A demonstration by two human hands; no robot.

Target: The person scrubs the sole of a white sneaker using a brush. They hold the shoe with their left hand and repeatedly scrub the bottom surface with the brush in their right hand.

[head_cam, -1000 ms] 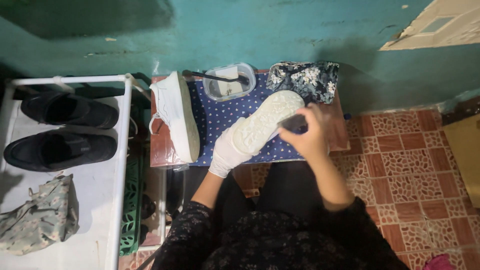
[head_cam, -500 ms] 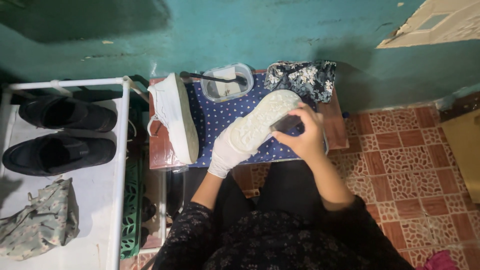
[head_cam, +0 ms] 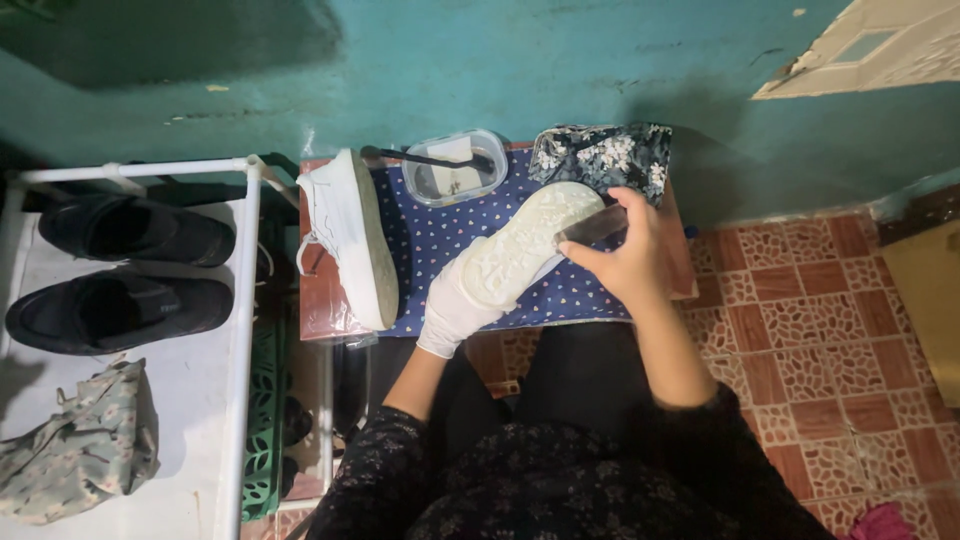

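I am holding a white shoe (head_cam: pixel 525 245) sole-up over the blue dotted cloth (head_cam: pixel 440 235) that is covering the small wooden table (head_cam: pixel 318 305). My left hand (head_cam: pixel 455 310), wearing a white glove, is gripping the heel end of the shoe from below; its fingers are closing around the shoe, though most of them are hidden under the sole. My right hand (head_cam: pixel 625 255) is bare and is clamping a dark, flat tool (head_cam: pixel 590 228) between thumb and fingers; the tool's tip is lying against the toe end of the sole. What kind of tool it is I cannot tell.

The second white shoe (head_cam: pixel 350 235) is lying on its side at the left edge of the table, sole facing me, well apart from the one in my hands. Behind the held shoe, a clear plastic container (head_cam: pixel 455 168) is sitting on the cloth with a dark brush handle (head_cam: pixel 420 158) resting across it. A folded floral cloth (head_cam: pixel 605 152) is lying at the table's far right corner, just beside my right hand.

To my left, a white rack (head_cam: pixel 245 300) is carrying two black shoes (head_cam: pixel 120 270) and a camouflage cloth bag (head_cam: pixel 80 445).
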